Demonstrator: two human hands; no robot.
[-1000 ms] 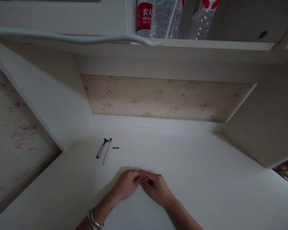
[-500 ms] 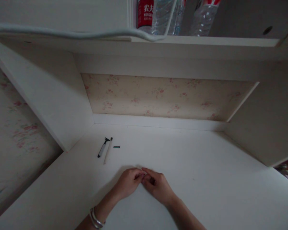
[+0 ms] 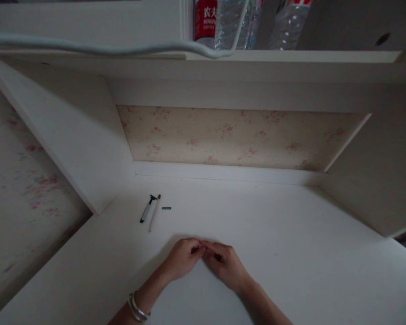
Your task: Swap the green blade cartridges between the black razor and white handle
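Note:
My left hand (image 3: 185, 258) and my right hand (image 3: 224, 264) meet fingertip to fingertip just above the white desktop (image 3: 291, 280). Both are closed in a pinch; whatever lies between the fingers is hidden or too small to name. Two silver bangles (image 3: 137, 308) circle my left wrist. Beyond my left hand lies a razor (image 3: 146, 211) with a grey and black handle. Right beside it is a slim pale toothbrush (image 3: 154, 215) with a dark head. A small dark green strip (image 3: 166, 208), like a razor blade cartridge, rests to the right of the toothbrush.
Above the desk runs a white shelf (image 3: 291, 56) holding several plastic bottles (image 3: 230, 27), one with a red label. A thick white cable (image 3: 122, 48) hangs along its front edge. White side panels (image 3: 77, 135) and a wallpapered back wall (image 3: 223, 135) enclose the desk.
The fingers of my right hand have shifted slightly and sit closer against the left fingertips. The view has moved a little; the razor, toothbrush and green strip stay where they lay.

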